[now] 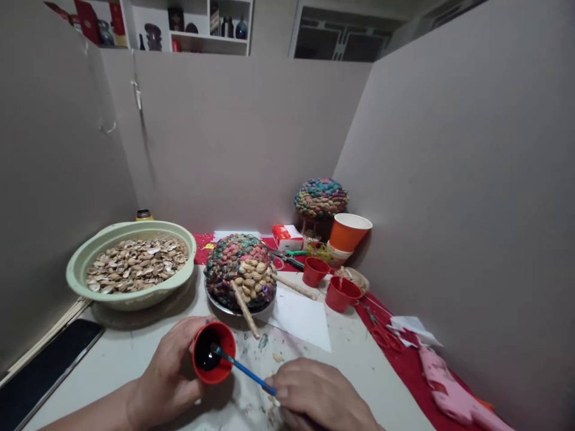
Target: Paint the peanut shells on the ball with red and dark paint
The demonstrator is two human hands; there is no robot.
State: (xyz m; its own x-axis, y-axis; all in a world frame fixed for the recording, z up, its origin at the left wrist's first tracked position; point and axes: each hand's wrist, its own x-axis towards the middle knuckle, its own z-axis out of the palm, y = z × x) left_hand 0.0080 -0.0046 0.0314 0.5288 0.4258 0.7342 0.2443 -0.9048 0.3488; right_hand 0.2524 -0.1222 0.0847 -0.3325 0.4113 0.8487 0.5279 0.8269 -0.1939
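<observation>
My left hand [168, 374] is wrapped round a small red cup [231, 350], which tilts toward me and holds dark liquid. In my right hand [321, 398] is a blue paintbrush [249, 374], its bristle end dipping inside the cup. Just beyond the cup stands a dome covered in peanut shells [240, 257], painted green, pink and purple, with a patch of bare shells at its right front. Two sticks [245, 308] project from the dome, which rests in a metal bowl [220, 308].
A green basin [72, 275] of shells stands at left, beside a phone [58, 365]. Red cups [315, 272], an orange paper cup [350, 232] and a second shell dome [321, 197] are at back right. Scissors [386, 335] and a pink glue gun [449, 389] lie along the right side.
</observation>
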